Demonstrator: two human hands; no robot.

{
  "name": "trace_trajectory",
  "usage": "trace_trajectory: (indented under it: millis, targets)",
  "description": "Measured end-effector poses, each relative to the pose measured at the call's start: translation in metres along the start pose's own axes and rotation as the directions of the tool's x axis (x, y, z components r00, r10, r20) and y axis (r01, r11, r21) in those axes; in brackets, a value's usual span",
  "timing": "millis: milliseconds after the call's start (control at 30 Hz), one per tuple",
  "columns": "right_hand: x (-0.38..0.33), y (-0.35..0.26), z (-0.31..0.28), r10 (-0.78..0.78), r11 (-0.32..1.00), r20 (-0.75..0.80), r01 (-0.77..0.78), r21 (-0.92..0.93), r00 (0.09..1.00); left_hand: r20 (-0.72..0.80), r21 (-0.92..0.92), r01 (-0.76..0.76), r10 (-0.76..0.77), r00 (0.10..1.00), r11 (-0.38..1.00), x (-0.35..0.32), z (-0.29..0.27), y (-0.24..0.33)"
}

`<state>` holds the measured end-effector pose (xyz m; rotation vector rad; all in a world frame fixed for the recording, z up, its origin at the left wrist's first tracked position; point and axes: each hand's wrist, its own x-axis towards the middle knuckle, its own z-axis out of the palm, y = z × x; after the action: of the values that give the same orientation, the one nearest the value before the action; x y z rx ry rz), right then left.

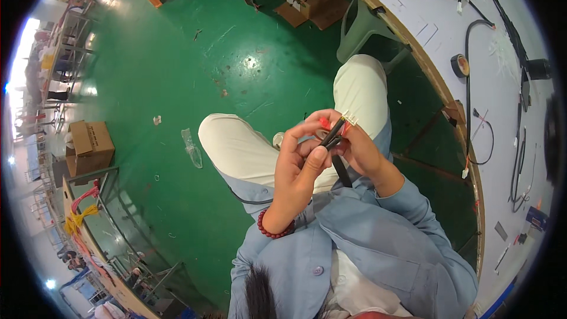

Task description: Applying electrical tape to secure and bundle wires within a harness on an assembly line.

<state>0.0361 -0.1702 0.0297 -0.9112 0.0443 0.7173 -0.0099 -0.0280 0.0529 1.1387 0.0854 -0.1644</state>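
Observation:
Above my lap, my left hand [300, 164] is closed round a black cable [335, 132], its thumb pressed on the sleeve. My right hand [364, 155] grips the same cable from the other side, close to its end. White plug connectors [349, 117] stick out past the fingers there, beside short red wires [325, 123]. A black length of the cable hangs below the hands toward my lap. Part of a roll of tape, or a similar round thing, shows between the hands; I cannot make out which. The right fingertips are partly hidden.
Along the right curves a white worktable [440, 41] with a brown edge. On it lie black cables [468, 91], a black tape roll [459, 65] and small tools. A green stool [363, 32] stands by it. Left are a cardboard box [88, 147] and another bench [112, 272].

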Motion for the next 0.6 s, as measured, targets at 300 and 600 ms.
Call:
trace_trajectory:
  millis: [300, 600]
  targets:
    - [-0.009, -0.011, -0.005, 0.064, 0.978, 0.170, -0.028, -0.206, 0.983, 0.075, -0.019, 0.186, -0.184, 0.980, 0.982, 0.002, -0.015, 0.014]
    - [-0.007, -0.014, -0.006, -0.096, 0.935, 0.232, 0.168, -0.313, 0.968, 0.036, 0.019, 0.168, -0.168, 0.985, 0.986, -0.001, -0.010, 0.019]
